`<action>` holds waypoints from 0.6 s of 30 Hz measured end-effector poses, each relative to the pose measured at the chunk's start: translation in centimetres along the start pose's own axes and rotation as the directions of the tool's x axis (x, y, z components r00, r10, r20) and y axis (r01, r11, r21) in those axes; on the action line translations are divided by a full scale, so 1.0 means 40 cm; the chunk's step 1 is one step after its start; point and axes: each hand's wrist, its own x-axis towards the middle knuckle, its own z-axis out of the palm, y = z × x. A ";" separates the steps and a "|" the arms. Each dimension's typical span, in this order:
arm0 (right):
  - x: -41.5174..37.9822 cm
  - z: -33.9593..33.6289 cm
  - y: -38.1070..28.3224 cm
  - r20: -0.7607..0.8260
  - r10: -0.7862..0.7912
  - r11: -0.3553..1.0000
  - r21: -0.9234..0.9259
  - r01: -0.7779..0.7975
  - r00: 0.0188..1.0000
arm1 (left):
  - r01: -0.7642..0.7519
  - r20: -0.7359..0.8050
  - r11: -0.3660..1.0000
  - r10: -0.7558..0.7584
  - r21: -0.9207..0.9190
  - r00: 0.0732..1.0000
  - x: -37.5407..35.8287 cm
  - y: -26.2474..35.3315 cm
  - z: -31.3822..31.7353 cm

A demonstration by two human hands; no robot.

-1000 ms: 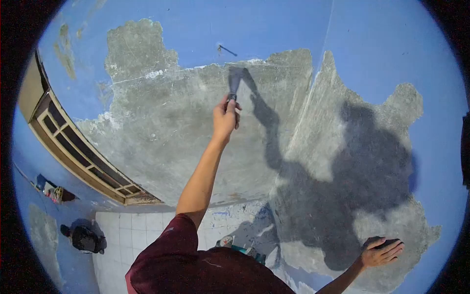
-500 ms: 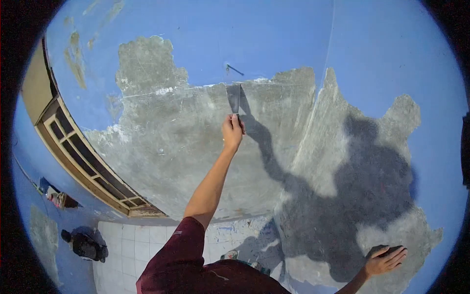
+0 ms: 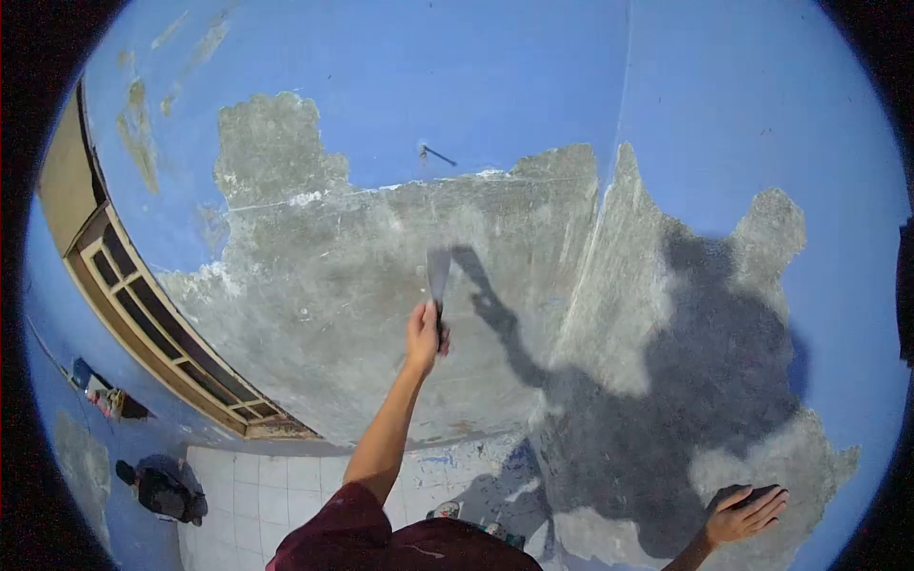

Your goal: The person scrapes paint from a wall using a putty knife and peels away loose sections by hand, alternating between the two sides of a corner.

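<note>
My left hand (image 3: 425, 335) is closed around the dark handle of a putty knife (image 3: 439, 271), its wide metal blade pointing up. The blade is over bare grey plaster (image 3: 333, 276), below the ragged edge of the blue paint (image 3: 514, 86). Its shadow falls to the right with a small gap, so the blade seems off the wall. My right hand (image 3: 745, 514) lies flat on the bare patch of the right-hand wall, fingers spread, holding nothing.
A nail (image 3: 438, 155) sticks out of the blue wall above the paint edge. A wooden-framed window (image 3: 167, 328) is on the left. A person in dark clothes (image 3: 167, 492) is at the lower left. Paint flakes lie on the white tiled floor (image 3: 286, 490) near my feet.
My left hand has drawn the putty knife down from the paint edge to the middle of the bare plaster. My right hand has stayed flat on the wall. The view has shifted slightly.
</note>
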 end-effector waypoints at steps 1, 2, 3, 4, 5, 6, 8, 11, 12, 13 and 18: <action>0.000 -0.002 -0.001 0.004 -0.007 1.000 0.000 0.007 1.000 | 0.041 -0.026 0.992 -0.038 0.117 0.999 -0.025 -0.012 -0.024; -0.001 -0.004 -0.001 0.007 -0.007 1.000 -0.002 0.007 1.000 | 0.043 -0.023 0.992 -0.040 0.119 0.999 -0.015 -0.011 -0.051; -0.004 0.001 0.000 0.005 -0.011 1.000 -0.019 0.011 1.000 | -0.004 -0.041 0.988 0.011 0.157 0.999 -0.003 -0.003 -0.080; -0.003 0.001 0.000 0.003 -0.021 0.999 -0.032 0.021 1.000 | -0.045 -0.062 0.980 0.058 0.194 0.996 -0.002 0.015 -0.096; -0.001 -0.001 0.005 0.004 -0.035 0.999 -0.026 0.035 0.999 | -0.143 -0.072 0.977 0.156 0.156 0.985 0.016 0.034 -0.109; 0.006 -0.001 0.005 -0.017 -0.049 0.999 -0.018 0.048 0.999 | -0.245 -0.087 0.962 0.256 0.119 0.963 0.046 0.086 -0.106; 0.014 0.005 -0.006 -0.046 -0.061 0.998 -0.004 0.061 0.997 | -0.332 -0.104 0.908 0.367 0.258 0.924 0.110 0.143 -0.107; 0.006 0.008 0.006 -0.043 -0.054 0.999 0.005 0.054 0.998 | -0.359 -0.098 0.846 0.427 0.394 0.899 0.169 0.196 -0.082; 0.002 0.010 0.006 -0.033 -0.039 0.999 -0.001 0.039 0.999 | -0.363 -0.100 0.846 0.431 0.391 0.897 0.178 0.191 -0.073; -0.003 0.014 0.007 -0.020 -0.027 1.000 -0.009 0.027 0.999 | -0.366 -0.096 0.845 0.433 0.390 0.896 0.187 0.177 -0.064; 0.013 0.001 -0.003 -0.011 -0.047 0.999 -0.015 0.047 0.999 | -0.410 0.131 0.726 0.411 0.553 0.902 0.188 0.135 -0.046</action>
